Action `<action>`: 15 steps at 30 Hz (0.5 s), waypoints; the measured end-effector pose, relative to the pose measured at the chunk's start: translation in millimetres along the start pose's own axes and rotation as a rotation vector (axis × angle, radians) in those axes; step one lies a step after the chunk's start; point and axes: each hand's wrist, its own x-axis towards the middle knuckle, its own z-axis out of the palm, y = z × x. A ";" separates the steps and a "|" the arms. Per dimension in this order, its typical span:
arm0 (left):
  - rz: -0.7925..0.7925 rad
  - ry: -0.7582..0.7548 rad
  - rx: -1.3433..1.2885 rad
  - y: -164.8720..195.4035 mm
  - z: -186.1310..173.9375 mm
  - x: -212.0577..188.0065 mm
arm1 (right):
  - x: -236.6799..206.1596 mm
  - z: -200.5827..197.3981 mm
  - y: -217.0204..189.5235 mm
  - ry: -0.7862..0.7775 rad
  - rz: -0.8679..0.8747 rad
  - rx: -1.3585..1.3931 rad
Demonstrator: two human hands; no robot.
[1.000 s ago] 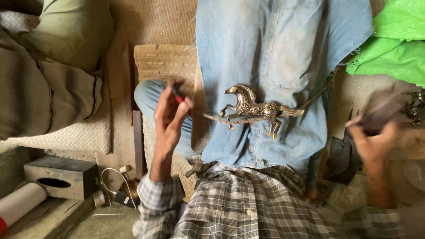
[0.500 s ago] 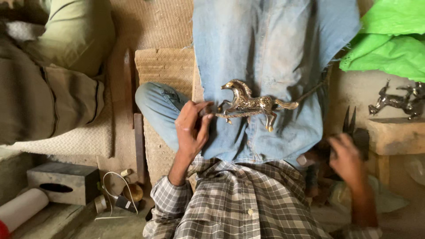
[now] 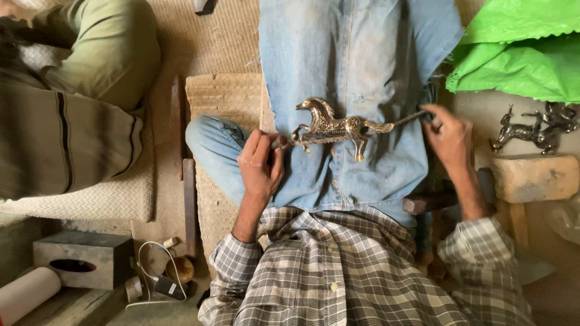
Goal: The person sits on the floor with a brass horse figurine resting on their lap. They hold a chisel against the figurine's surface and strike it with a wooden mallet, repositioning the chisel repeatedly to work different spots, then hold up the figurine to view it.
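A brass horse figurine (image 3: 332, 125) lies on faded blue denim (image 3: 356, 54) spread over my lap. A thin metal rod (image 3: 320, 140) runs under the horse, and its ends stick out on both sides. My left hand (image 3: 261, 166) is closed on the rod's left end, just beside the horse's front legs. My right hand (image 3: 450, 136) pinches the rod's right end past the tail. My checked shirt sleeves fill the bottom of the view.
More dark metal animal figurines (image 3: 534, 130) stand at the right above a tan block (image 3: 534, 178). Green plastic sheeting (image 3: 519, 48) lies top right. Another person in olive clothes (image 3: 90, 72) sits at the left. A grey box (image 3: 81, 259), a white roll (image 3: 27, 293) and a wire loop (image 3: 160, 274) are bottom left.
My left hand came down from beside the horse onto the rod's left end. My right hand swung in from the figurines at the far right and took the rod's right end.
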 end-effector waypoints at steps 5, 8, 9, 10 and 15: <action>0.013 0.005 0.029 3.5 0.2 -1.0 | 37.4 3.4 0.7 0.091 0.161 0.248; 0.033 0.000 0.038 5.7 -0.2 0.2 | 62.9 -0.6 -8.4 0.198 0.072 0.137; 0.037 -0.007 0.040 6.5 -0.5 0.9 | 70.1 -0.5 -11.8 0.217 0.043 0.105; 0.043 -0.012 0.042 7.4 -0.4 2.0 | 76.8 0.0 -14.4 0.237 0.014 0.072; 0.025 -0.031 0.032 10.7 -1.4 8.5 | 93.3 11.5 -22.1 0.307 -0.212 -0.125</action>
